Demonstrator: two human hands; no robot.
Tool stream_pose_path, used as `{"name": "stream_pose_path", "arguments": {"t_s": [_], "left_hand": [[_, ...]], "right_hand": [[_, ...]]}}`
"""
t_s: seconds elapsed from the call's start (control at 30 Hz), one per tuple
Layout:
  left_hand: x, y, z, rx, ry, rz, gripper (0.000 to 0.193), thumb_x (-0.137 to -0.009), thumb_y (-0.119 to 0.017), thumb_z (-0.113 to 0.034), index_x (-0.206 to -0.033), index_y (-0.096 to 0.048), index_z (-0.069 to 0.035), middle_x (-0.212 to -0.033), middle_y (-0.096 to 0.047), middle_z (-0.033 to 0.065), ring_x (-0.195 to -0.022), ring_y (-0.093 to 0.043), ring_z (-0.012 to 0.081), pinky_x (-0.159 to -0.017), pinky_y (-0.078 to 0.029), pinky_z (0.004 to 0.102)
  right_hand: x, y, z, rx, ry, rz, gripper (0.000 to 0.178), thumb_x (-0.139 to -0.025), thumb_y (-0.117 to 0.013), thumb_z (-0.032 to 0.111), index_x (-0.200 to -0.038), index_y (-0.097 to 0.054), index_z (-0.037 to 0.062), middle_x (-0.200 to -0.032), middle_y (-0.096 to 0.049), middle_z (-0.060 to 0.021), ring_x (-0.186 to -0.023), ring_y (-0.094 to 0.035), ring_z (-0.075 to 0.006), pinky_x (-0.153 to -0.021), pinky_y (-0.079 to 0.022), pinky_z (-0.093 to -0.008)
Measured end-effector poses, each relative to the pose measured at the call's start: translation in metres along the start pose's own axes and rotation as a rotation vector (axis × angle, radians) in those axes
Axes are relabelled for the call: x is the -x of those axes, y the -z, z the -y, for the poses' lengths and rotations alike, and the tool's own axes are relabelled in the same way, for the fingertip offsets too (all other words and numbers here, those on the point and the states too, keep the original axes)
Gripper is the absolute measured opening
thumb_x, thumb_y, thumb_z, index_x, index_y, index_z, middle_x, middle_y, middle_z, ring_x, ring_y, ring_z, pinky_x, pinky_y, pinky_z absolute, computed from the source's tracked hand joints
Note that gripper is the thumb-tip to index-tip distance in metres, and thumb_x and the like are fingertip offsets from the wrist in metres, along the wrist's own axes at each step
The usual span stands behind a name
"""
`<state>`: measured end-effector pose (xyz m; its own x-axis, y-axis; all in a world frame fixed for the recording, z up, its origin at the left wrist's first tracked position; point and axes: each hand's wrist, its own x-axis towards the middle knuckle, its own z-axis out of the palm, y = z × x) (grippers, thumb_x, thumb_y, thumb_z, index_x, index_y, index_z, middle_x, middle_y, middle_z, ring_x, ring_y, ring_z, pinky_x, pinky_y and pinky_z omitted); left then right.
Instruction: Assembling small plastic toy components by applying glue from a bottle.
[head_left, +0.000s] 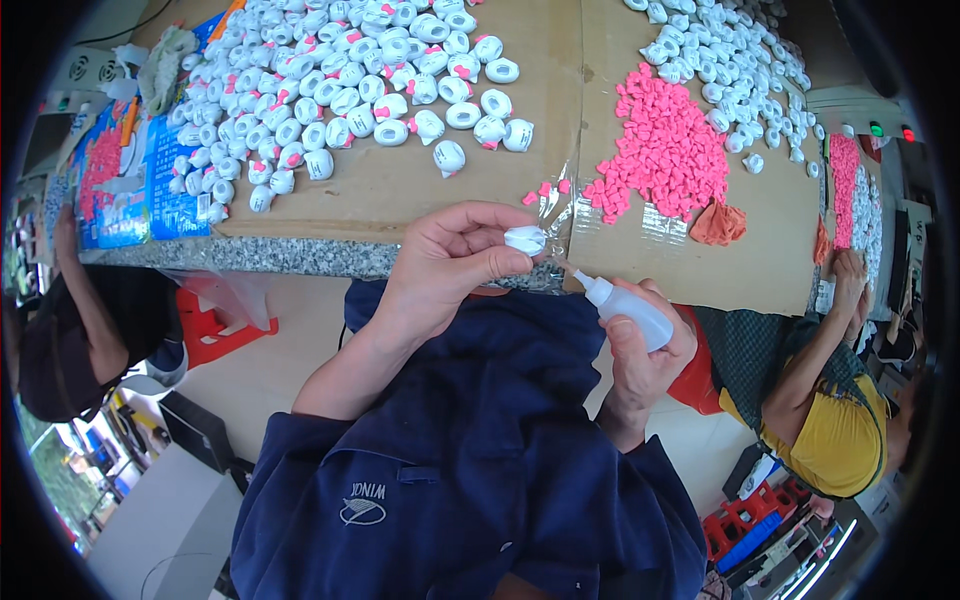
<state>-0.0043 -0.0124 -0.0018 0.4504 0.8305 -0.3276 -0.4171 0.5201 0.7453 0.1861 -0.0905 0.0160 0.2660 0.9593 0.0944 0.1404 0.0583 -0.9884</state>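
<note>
While the left hand (440,262) holds a small white piece (525,240) above the near edge of the counter (330,258), the head view puts that piece left of the heap of pink pieces (660,150) and closer to the person's body. The left fingers pinch it from its left side, thumb against forefinger, so its right end stays bare. Its long axis appears to run roughly crosswise, left to right, though its finer shape is too small to tell.

On the body side of the pink heap, the right hand (650,355) wraps its fingers around a translucent squeeze bottle (640,315); how hard they press I cannot tell. The bottle tilts, with its base toward the body and its thin nozzle (578,274) aimed leftward and away from the body, at the white piece.

The relation that seems to matter most is that gap — nozzle tip to bare right end. The tip is just right of the piece and slightly closer to the body, apparently not touching, though depth is hard to judge.

A few loose pink pieces (545,188) lie just left of the pink heap; white figures (345,100) spread farther left — and a crumpled orange cloth (718,222) lies by its near right edge.
</note>
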Motion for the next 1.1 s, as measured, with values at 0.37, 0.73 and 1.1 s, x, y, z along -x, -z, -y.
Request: {"name": "stream_pose_path", "arguments": {"t_s": [0.37, 0.73, 1.1], "left_hand": [[0.000, 0.000, 0.001, 0.007, -0.013, -0.015, 0.029, -0.077, -0.060, 0.008, -0.104, -0.055, 0.003, -0.096, -0.063, 0.0132, -0.089, -0.062, 0.0190, -0.081, -0.050, 0.0295], [0.008, 0.000, -0.001, -0.033, 0.033, -0.020, 0.031, -0.080, -0.061, 0.003, -0.111, -0.056, 0.001, -0.095, -0.065, 0.0096, -0.086, -0.062, 0.0121, -0.071, -0.052, 0.0211], [0.010, 0.001, 0.004, -0.077, 0.044, -0.002, 0.032, -0.077, -0.062, 0.005, -0.109, -0.054, 0.005, -0.098, -0.063, 0.0146, -0.088, -0.063, 0.0214, -0.078, -0.052, 0.0298]], "right_hand": [[0.001, 0.000, -0.003, 0.056, -0.007, 0.042, 0.037, -0.076, -0.067, 0.022, -0.095, -0.062, -0.0089, -0.065, -0.055, -0.0057, -0.056, -0.051, -0.0094, -0.050, -0.035, -0.0188], [-0.013, 0.000, -0.011, -0.079, -0.005, -0.079, 0.038, -0.069, -0.066, -0.009, -0.105, -0.054, -0.0045, -0.101, -0.060, -0.0127, -0.095, -0.057, -0.0182, -0.084, -0.044, -0.0274], [-0.023, 0.000, -0.026, 0.103, 0.122, -0.032, 0.035, -0.074, -0.063, -0.006, -0.108, -0.052, -0.0044, -0.104, -0.059, -0.0138, -0.097, -0.056, -0.0184, -0.084, -0.042, -0.0268]]}}
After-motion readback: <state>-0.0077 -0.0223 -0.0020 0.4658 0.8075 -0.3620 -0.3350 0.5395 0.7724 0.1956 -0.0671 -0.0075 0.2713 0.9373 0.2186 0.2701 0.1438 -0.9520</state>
